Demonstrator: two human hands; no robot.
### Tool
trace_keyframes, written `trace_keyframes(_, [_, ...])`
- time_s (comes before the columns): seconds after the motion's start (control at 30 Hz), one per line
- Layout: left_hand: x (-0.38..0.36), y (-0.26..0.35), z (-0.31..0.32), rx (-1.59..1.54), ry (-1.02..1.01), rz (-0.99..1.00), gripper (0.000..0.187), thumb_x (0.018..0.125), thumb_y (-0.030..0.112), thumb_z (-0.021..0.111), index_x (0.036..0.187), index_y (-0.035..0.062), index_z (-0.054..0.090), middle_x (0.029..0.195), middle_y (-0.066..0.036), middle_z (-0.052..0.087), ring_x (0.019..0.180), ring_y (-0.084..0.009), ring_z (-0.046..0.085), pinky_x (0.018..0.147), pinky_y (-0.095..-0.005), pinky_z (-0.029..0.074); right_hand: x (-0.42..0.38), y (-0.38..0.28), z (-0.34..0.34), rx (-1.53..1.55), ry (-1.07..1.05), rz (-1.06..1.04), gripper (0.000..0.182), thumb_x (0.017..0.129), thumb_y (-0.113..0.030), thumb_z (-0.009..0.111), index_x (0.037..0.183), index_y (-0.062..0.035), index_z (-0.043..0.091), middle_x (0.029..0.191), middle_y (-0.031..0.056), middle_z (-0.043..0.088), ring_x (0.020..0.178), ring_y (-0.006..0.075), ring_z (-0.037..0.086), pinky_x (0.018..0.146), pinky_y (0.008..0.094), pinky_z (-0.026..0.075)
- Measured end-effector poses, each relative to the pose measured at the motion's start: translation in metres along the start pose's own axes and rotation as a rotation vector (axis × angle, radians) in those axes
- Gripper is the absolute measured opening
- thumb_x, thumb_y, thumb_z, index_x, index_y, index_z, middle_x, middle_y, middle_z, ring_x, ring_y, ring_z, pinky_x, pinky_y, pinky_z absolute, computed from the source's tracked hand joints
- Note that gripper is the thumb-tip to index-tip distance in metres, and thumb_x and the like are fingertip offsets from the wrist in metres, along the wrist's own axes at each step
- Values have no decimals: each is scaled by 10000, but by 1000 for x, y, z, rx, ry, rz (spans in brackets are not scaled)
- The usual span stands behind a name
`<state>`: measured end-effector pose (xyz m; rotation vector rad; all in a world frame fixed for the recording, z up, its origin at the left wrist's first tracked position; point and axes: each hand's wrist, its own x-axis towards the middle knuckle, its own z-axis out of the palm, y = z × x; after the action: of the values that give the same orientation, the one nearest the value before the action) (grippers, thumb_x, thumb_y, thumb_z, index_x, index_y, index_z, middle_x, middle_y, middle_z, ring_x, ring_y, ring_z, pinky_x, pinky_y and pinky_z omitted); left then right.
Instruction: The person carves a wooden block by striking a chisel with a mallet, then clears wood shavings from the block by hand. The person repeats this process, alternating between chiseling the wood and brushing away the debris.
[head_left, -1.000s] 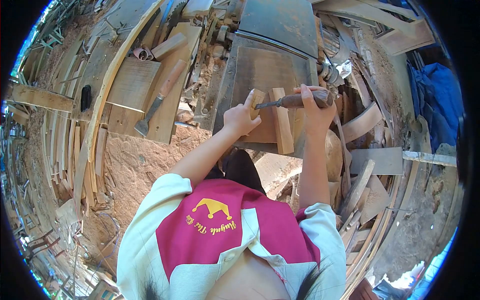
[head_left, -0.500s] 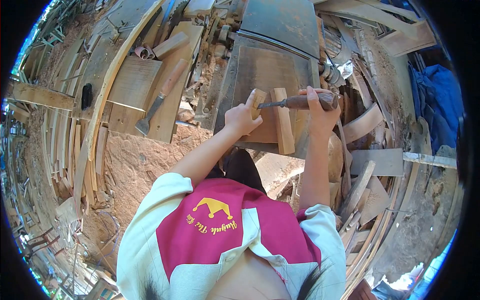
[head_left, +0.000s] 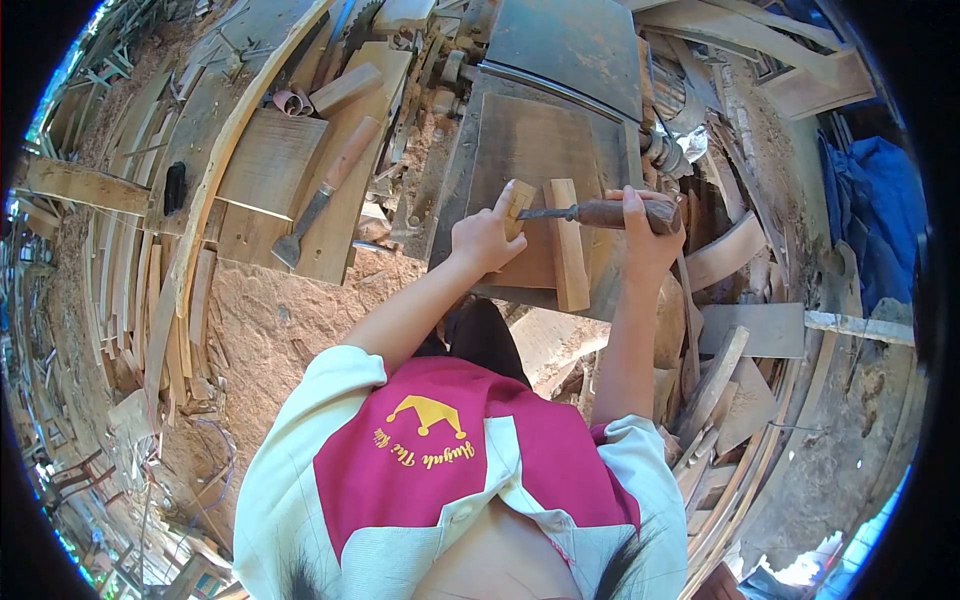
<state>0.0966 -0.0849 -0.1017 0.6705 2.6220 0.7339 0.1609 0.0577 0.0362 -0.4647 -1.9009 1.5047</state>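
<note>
My right hand [head_left: 652,238] is wrapped round the wooden handle of a chisel [head_left: 600,213]. The blade points left, passes over a narrow wooden strip [head_left: 568,245], and its tip meets a small wood block [head_left: 518,205]. That block is gripped by my left hand [head_left: 484,240], with the index finger stretched along its side and the thumb below. Under both pieces lies a flat brown board [head_left: 535,135] on the machine table.
Left of me, a wider chisel [head_left: 325,195] rests on a plank [head_left: 300,240] beside a square board [head_left: 270,160]. A dark metal plate [head_left: 565,50] lies beyond the work. Scrap wood [head_left: 715,390] is piled at right, with a blue tarp [head_left: 872,210] farther out.
The chisel handle and my right hand have shifted slightly toward me and to the right. My left hand stays on the small block. The view has moved a little.
</note>
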Motion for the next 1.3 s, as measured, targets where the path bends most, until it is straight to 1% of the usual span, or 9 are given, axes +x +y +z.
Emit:
trace_keyframes(0.3, [0,-1,0,-24,17,10,846,692,420,582,1393,198,165,826,-173,616,733,-317,620,650,-410,502,6,15,-14,88,26,24,134,755,-72,629,805,35,566,738,134,640,666,152,608,675,271,488])
trace_keyframes(0.73, [-1,0,1,15,18,3,842,700,435,577,1394,198,164,821,-164,620,731,-301,623,647,-408,501,15,7,32,-185,-24,-34,166,735,-148,686,708,-6,605,669,55,631,625,87,583,581,228,447])
trace_keyframes(0.97, [1,3,-1,87,-40,22,876,702,475,582,1395,156,150,927,-169,603,829,-305,608,704,-387,492,3,-4,45,-334,0,-3,254,710,-276,684,739,-36,606,620,85,608,595,185,598,588,298,456])
trace_keyframes(1.03, [5,8,-3,125,433,244,901,675,437,650,1383,152,171,955,-150,588,806,-301,600,719,-380,486,6,-4,47,-332,-4,0,263,706,-294,679,746,-44,607,627,92,606,602,208,602,598,310,459])
trace_keyframes(1.07, [11,15,-10,127,442,257,901,675,437,650,1383,152,171,955,-150,588,806,-301,600,719,-380,486,7,0,47,-292,-34,-12,265,700,-293,686,754,-46,606,646,89,611,623,214,606,607,314,460])
trace_keyframes(1.13, [25,36,-35,-301,660,667,691,687,258,683,1280,103,362,913,-137,601,797,-280,600,735,-348,474,7,-3,49,-250,-58,-32,268,694,-292,692,762,-48,606,666,86,615,643,220,609,616,319,461])
trace_keyframes(1.17, [30,45,-48,-298,665,677,691,687,258,683,1280,103,362,913,-137,601,797,-280,600,735,-348,474,6,-7,49,-342,-69,-59,281,687,-296,702,773,-48,602,715,95,616,684,219,607,633,321,458])
trace_keyframes(1.23, [36,58,-69,-879,175,862,424,693,120,672,1084,44,527,844,-91,610,767,-196,588,711,-297,464,6,-15,47,-430,-75,-92,295,680,-300,711,783,-48,597,764,104,616,725,218,605,651,322,455])
trace_keyframes(1.3, [42,58,-72,-957,74,789,331,698,104,668,1002,30,560,826,-65,608,764,-150,568,705,-275,454,8,-20,38,-448,-164,-313,385,670,-327,725,861,-30,571,878,142,601,832,244,584,703,333,442])
